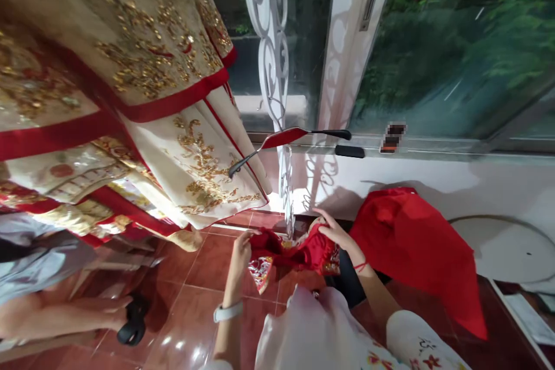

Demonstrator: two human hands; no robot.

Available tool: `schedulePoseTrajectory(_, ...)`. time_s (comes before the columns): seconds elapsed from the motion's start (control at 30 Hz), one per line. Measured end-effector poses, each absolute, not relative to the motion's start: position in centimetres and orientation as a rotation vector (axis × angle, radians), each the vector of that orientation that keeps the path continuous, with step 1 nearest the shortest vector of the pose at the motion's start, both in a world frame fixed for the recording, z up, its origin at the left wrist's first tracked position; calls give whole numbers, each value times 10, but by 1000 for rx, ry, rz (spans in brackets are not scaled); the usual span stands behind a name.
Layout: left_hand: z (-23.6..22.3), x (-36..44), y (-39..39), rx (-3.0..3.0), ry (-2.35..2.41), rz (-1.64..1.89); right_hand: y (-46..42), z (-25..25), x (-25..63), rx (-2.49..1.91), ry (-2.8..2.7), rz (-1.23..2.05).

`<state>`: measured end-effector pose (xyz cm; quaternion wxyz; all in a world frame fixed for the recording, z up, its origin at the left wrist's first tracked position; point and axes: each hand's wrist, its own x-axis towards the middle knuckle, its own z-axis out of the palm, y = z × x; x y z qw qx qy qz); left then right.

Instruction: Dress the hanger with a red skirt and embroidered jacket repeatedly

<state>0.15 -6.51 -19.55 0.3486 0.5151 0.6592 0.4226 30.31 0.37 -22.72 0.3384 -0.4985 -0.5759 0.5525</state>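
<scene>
Between my hands, at waist height, is a red garment (299, 257) with gold and multicoloured embroidery along its edges. The fingers of my left hand (243, 247) are closed on its left side, and a pointed embroidered corner dangles below them. At its right side, my right hand (340, 236) has the cloth between thumb and fingers, with the index finger stretched out. Just beyond the garment, an unused-looking hanger (286, 137) with a red middle and black ends hangs on a white scrollwork stand (273, 63).
Cream robes (212, 156) with gold embroidery and red trim hang at the left. Below them, a seated person's legs (65, 315) show. Red cloth (416, 243) drapes over something at the right. A black case (349, 151) lies on the window sill. Red tiles (208, 269) cover the floor.
</scene>
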Motion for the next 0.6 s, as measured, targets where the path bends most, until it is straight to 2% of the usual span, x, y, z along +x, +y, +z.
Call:
schedulePoseTrajectory(0.17, -123, 89, -94, 1666, 1287, 985, -49, -199, 277, -966, -1627, 1632)
schedulePoseTrajectory(0.3, -87, 115, -111, 1850, 1208, 828, -71, -171, 283, -1108, -1509, 1385)
schedulePoseTrajectory(0.47, -112, 119, -130, 2169, 1590, 684, -82, -146, 287, -1221, -1644, 1184)
schedulePoseTrajectory(0.6, -140, 106, -139, 2379, 1739, 409, -86, -137, 284, -1165, -1696, 1233)
